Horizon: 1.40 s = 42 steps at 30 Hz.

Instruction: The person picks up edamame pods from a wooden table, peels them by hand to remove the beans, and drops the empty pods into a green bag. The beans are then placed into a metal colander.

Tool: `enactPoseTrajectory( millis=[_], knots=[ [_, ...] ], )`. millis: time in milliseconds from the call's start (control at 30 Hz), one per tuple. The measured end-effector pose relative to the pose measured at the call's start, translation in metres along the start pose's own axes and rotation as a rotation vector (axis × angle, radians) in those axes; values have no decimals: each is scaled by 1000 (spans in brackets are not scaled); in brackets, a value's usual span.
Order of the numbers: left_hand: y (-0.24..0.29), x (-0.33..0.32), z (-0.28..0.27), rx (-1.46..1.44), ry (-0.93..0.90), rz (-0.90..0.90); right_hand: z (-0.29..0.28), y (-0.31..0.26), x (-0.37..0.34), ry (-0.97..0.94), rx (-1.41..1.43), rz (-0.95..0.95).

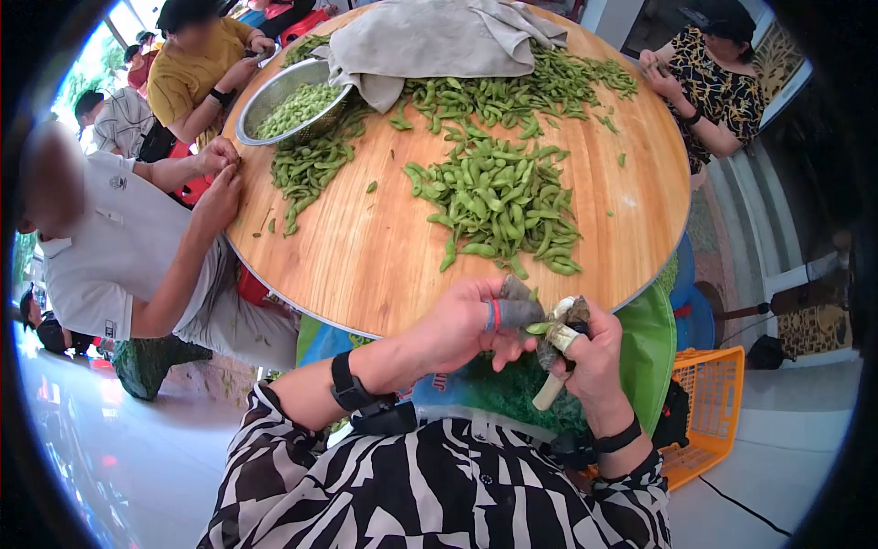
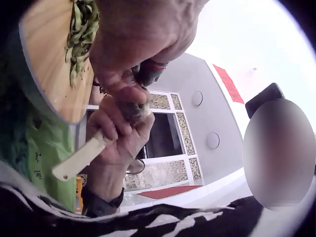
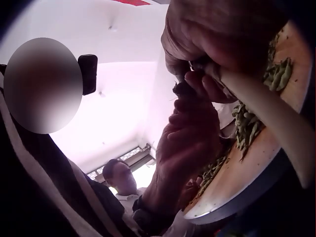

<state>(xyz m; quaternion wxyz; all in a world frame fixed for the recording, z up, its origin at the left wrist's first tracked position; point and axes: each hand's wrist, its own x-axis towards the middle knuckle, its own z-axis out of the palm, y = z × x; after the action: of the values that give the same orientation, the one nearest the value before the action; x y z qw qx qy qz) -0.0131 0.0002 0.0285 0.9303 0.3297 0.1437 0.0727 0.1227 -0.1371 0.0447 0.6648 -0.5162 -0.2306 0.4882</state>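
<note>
1. At near edge of table (image 1: pixel 357 274): R hand (image 1: pixel 596 355) curled tight round handle (image 1: pixel 551 392); L hand (image 1: pixel 462 320) part-curled. I can't tell which pinches pod (image 1: pixel 538 328), btwn hands.
2. Done, I judge: beans (image 1: pixel 297 106) in bowl (image 1: pixel 322 123).
3. Remaining: pod, plus piled pods (image 1: pixel 503 197) on table.

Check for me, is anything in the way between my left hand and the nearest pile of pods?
Nothing visible: just a bare strip of table lies between your left hand and that pile of pods.

Communal food-preparation space, round wooden table (image 1: pixel 357 247), heaped green pods (image 1: pixel 503 197), people (image 1: pixel 137 238) around
</note>
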Motion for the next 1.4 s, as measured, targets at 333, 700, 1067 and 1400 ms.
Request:
enactPoseTrajectory(
  millis=[333, 700, 1067, 1400],
  knots=[
    [3, -2, -7, 466, 167, 110, -14, -3, -7, 125, -327, -72],
    [-17, -11, 0, 659, 139, 236, 0, 4, -12, -19, -412, 28],
    [-26, -34, -6, 466, 96, 81, -9, 24, -2, -285, -564, -43],
    [28, -85, -23, 1246, -12, 32, -19, 25, -3, -354, -690, -20]
  ],
)
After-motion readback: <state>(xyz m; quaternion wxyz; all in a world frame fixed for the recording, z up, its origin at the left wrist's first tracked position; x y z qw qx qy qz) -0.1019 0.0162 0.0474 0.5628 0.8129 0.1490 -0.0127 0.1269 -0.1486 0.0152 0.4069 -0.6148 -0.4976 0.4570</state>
